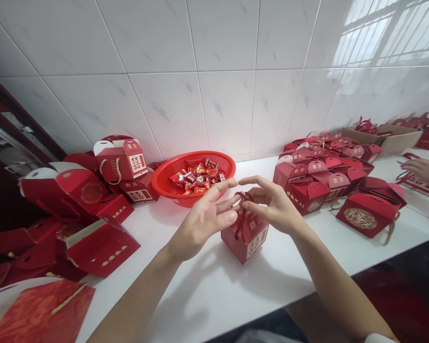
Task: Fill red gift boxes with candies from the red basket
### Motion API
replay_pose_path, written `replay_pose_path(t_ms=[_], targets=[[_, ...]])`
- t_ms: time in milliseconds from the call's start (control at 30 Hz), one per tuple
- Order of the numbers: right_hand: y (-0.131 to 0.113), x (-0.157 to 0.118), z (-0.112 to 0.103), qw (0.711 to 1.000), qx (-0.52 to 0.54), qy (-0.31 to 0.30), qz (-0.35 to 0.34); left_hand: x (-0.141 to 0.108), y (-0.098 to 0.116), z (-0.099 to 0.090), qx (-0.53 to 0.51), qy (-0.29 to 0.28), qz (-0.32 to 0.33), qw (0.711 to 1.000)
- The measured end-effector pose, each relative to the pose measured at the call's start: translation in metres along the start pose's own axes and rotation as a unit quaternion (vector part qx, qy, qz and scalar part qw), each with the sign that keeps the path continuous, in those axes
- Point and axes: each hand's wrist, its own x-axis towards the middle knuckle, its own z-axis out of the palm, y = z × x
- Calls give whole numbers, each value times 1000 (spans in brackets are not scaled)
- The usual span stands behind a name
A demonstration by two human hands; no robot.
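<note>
A small red gift box [241, 240] with pale lettering stands upright on the white table, its dark red cord [243, 196] gathered at the top. My right hand [271, 202] pinches the cord from the right, thumb and fingers together. On the left side of the cord is my left hand [203, 221], thumb and index finger spread, with its middle fingers reaching in at the cord; whether they grip it is hidden. Behind my left hand sits a red plastic basket [159, 180] with wrapped candies [200, 177] in it.
Red boxes [93, 190], some open, are piled at the left. Many closed boxes [316, 166] stand in rows at the right, near a cardboard carton [402, 138]. Another person's hand [423, 169] is at the far right edge. A tiled wall [225, 105] rises behind the table [186, 305].
</note>
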Motion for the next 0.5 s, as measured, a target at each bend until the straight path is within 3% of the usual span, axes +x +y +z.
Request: replay_pose_path(t_ms=[133,267,400,500], targets=[[1,-8,4,995,79,50,18,-1,-6,9,61,10,5,998],[0,-23,0,988,121,96,19,-4,-18,20,191,8,9,982],[-6,-52,-31,978,74,195,-2,-5,-18,22,205,-38,20,978],[-9,-77,-68,952,21,304,-14,-4,-15,17,196,-25,23,980]])
